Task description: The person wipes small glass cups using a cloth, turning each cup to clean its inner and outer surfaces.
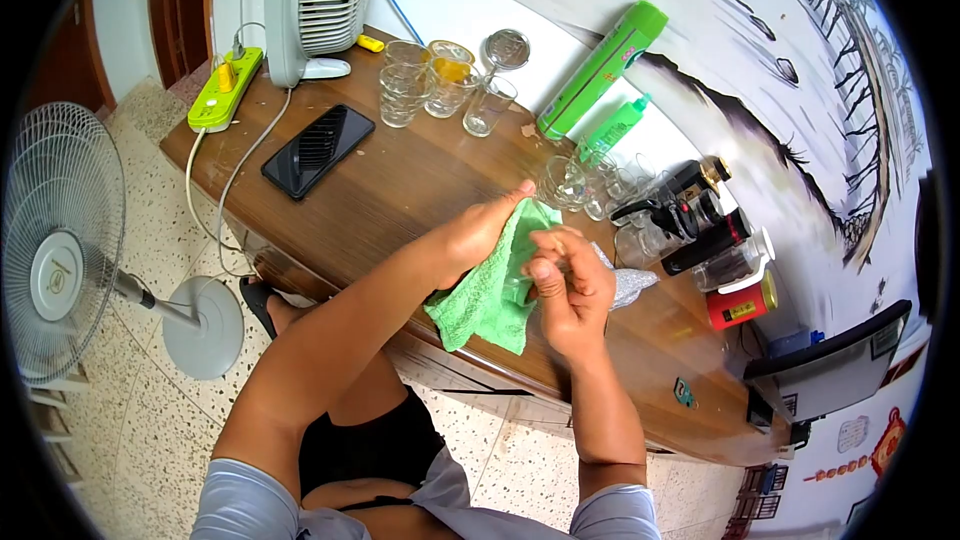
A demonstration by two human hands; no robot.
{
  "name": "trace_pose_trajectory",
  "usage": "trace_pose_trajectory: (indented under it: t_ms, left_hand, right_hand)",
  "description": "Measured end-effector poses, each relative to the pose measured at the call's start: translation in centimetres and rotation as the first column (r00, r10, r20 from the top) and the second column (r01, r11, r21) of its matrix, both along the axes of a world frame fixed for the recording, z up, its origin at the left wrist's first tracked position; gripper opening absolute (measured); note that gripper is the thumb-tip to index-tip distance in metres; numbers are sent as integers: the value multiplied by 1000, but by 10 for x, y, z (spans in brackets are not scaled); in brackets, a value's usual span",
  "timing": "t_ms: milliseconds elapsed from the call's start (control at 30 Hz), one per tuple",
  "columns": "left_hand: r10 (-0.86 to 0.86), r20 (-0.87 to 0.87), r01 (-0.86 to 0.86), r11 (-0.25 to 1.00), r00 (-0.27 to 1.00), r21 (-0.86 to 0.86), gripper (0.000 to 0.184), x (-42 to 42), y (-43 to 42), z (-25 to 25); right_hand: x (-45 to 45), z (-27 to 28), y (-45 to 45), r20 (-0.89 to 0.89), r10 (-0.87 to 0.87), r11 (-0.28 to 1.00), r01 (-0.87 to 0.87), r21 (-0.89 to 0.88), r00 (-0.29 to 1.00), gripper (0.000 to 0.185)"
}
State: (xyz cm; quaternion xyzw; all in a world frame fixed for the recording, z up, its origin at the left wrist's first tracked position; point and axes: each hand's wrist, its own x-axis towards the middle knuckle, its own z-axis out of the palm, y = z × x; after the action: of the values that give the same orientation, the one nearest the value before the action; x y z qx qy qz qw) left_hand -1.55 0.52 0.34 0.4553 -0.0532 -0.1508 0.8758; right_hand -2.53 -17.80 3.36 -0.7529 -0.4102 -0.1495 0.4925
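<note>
A light-green, textured fabric cloth [488, 295] is held, bunched and creased, in the left hand [478, 238], above the front edge of the brown wooden table [375, 190]. Its upper part is gathered near the fingers; its lower corners are left hanging loosely.

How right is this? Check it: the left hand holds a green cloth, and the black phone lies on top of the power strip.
Not quite: the phone is not on the power strip. The head view shows it on the wooden table, beside the strip. The left hand does hold a green cloth.
</note>
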Motion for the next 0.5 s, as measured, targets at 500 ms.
trace_pose_trajectory:
  t_ms: [500]
  left_hand:
    - [243,644,-567,742,725,358,75,0,-14,-10]
  right_hand:
    - [11,-11,4,-10,-141,988,140,-58,990,19]
